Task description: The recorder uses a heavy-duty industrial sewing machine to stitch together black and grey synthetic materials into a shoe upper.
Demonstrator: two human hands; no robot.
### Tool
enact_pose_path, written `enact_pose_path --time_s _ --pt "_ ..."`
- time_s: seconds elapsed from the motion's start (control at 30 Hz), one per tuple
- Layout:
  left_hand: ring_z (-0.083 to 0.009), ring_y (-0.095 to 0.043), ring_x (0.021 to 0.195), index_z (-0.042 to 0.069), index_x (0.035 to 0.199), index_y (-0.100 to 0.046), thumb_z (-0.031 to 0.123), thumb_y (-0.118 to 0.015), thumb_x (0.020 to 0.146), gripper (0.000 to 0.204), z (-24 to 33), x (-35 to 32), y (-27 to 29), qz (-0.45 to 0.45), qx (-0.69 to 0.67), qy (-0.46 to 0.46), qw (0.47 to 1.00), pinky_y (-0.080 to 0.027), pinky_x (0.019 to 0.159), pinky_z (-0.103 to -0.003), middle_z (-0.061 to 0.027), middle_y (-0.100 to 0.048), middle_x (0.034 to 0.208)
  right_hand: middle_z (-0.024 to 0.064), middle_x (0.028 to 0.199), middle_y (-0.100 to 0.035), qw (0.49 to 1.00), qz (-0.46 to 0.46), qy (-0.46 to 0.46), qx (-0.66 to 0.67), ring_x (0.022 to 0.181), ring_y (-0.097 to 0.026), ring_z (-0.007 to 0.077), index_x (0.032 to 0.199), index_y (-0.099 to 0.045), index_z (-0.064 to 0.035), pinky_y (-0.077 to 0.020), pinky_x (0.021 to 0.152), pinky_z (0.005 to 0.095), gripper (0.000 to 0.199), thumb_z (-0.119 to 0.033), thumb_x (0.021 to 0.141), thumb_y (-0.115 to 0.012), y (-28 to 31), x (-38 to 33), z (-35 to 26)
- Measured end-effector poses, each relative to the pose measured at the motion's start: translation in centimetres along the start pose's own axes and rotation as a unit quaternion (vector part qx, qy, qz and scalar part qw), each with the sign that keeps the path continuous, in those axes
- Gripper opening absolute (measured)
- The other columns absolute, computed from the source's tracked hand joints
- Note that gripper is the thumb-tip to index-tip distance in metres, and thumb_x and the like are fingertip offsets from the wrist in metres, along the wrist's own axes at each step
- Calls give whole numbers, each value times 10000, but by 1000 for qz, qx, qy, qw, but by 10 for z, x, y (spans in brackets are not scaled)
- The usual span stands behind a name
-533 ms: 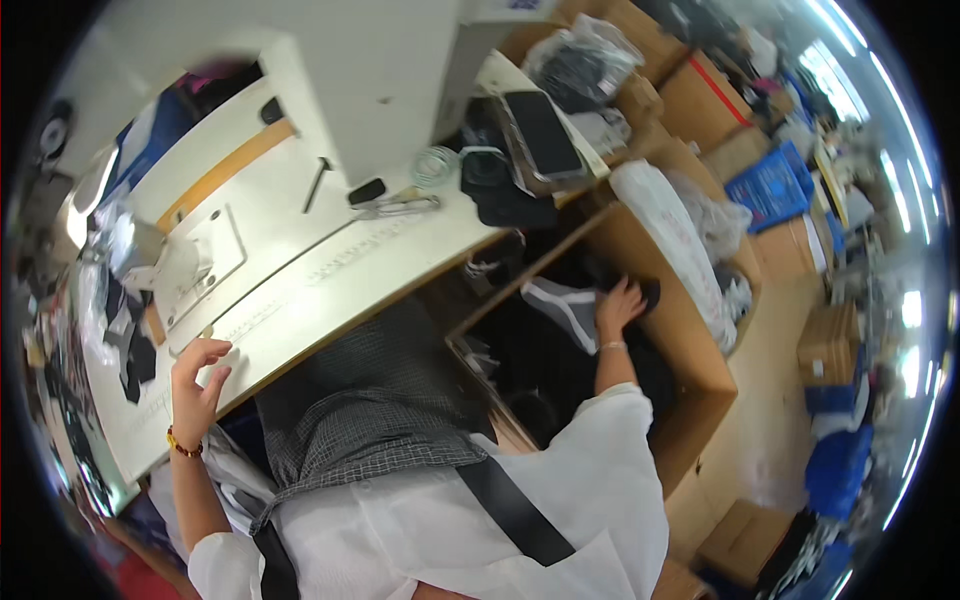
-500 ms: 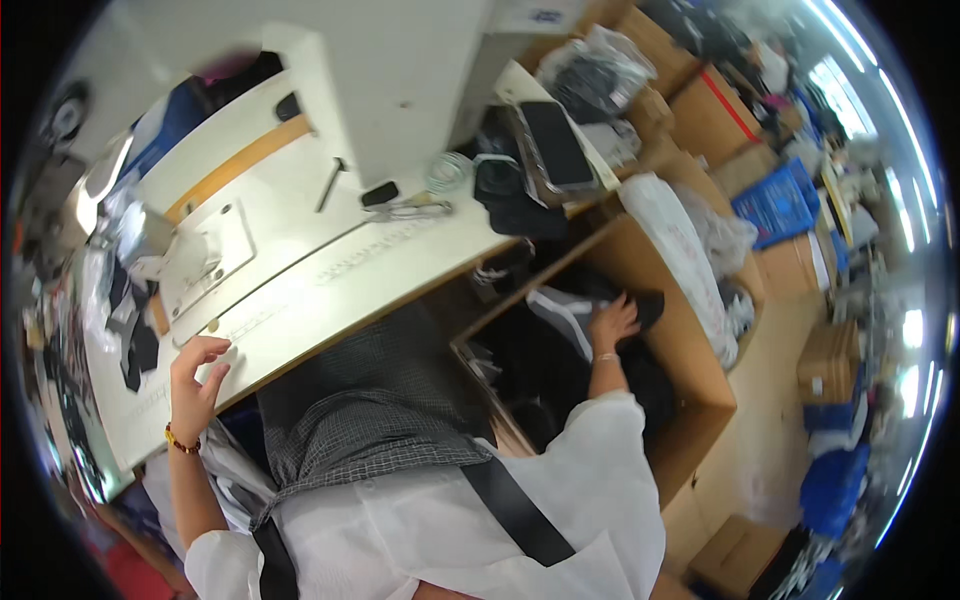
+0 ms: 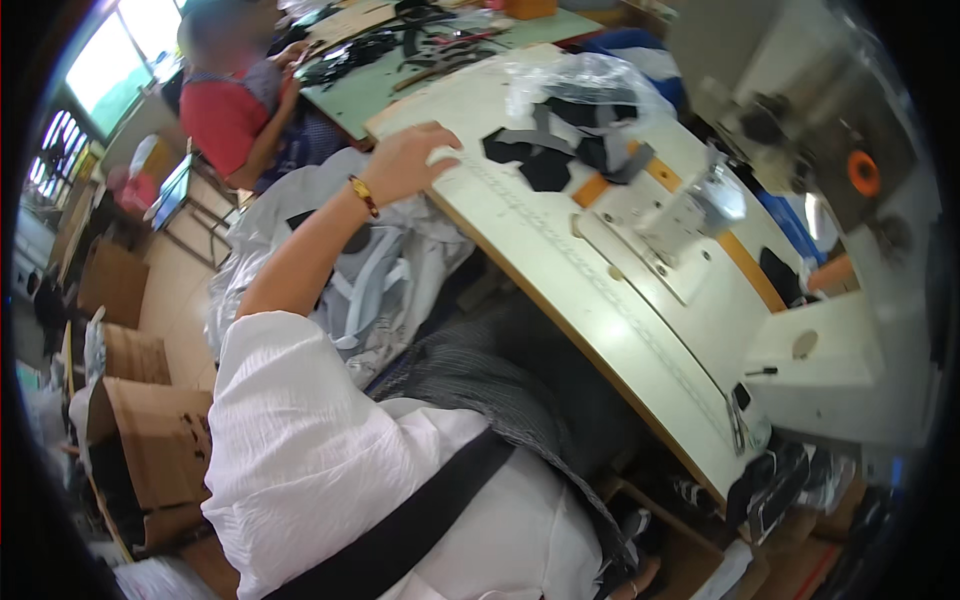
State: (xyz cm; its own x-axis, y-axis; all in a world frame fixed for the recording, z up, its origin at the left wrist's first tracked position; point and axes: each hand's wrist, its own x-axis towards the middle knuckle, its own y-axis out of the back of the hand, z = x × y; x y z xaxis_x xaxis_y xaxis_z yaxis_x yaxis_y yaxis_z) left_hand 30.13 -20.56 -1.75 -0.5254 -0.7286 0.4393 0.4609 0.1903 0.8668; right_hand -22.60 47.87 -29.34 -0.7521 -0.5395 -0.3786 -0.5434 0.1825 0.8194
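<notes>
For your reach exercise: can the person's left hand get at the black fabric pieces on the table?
Probably yes. The left hand rests on the table edge, the black fabric pieces lie just beyond it, and nothing stands between them.

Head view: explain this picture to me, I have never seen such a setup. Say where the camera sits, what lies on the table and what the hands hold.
There is no machine arm here: a person wears a wide fisheye camera on the head, looking down, so straight edges bend. The white sleeves are the wearer's own. The left hand rests open on the edge of the white table, holding nothing. Only a sliver at the lower edge may be the right hand. On the table are a sewing machine, black fabric pieces and a clear plastic bag. Another person works at a green table beyond.
</notes>
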Motion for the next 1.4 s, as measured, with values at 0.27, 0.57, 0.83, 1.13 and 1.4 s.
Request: enact_pose_path --time_s 0.27,0.57,0.83,1.13,1.4 --pt "-292 -746 906 30 1075 -771 392 -747 911 398 -161 -110 76 -64 121 319 938 -567 828 -412 -156 -766 964 81 889 -705 886 -273 270 259 797 -684 257 1007 -711 -8 -563 736 417 225 -227 959 -730 83 -52 -281" --pt "-393 -740 932 -72 918 -777 620 -630 944 708 -212 -229 17 -220 27 495 840 -568 854 -470 -271 -754 943 184 1281 -708 552 -683 431 207 1212 -678 285 1460 -551 39 -487 1085 415 755 -427 916 -785 -52 23 -539" --pt "-231 -719 972 -78 1177 -705 339 -776 929 490 -198 -243 -55 199 -378 576 698 -555 878 -347 -140 -754 1104 115 1235 -712 640 -590 489 58 1100 -697 191 1406 -610 -34 -549 970 346 447 -78 968 -688 -147 -27 -652" --pt "-182 -689 731 -2 1089 -714 189 -767 945 245 32 -97 59 -19 -406 72 911 -529 622 -338 -117 -728 879 234 1573 -448 721 -165 624 251 1477 -426 361 1621 -263 5 -323 1229 439 1164 -414 752 -915 -47 -26 -647" --pt "-355 -540 1299 133 1243 -660 412 -782 840 505 121 25 9 153 -101 -270 945 -409 1136 -482 -95 -605 1360 92 1222 -720 735 -151 380 541 1115 -678 193 1304 -610 33 -527 1013 347 549 66 791 -800 11 11 -516"
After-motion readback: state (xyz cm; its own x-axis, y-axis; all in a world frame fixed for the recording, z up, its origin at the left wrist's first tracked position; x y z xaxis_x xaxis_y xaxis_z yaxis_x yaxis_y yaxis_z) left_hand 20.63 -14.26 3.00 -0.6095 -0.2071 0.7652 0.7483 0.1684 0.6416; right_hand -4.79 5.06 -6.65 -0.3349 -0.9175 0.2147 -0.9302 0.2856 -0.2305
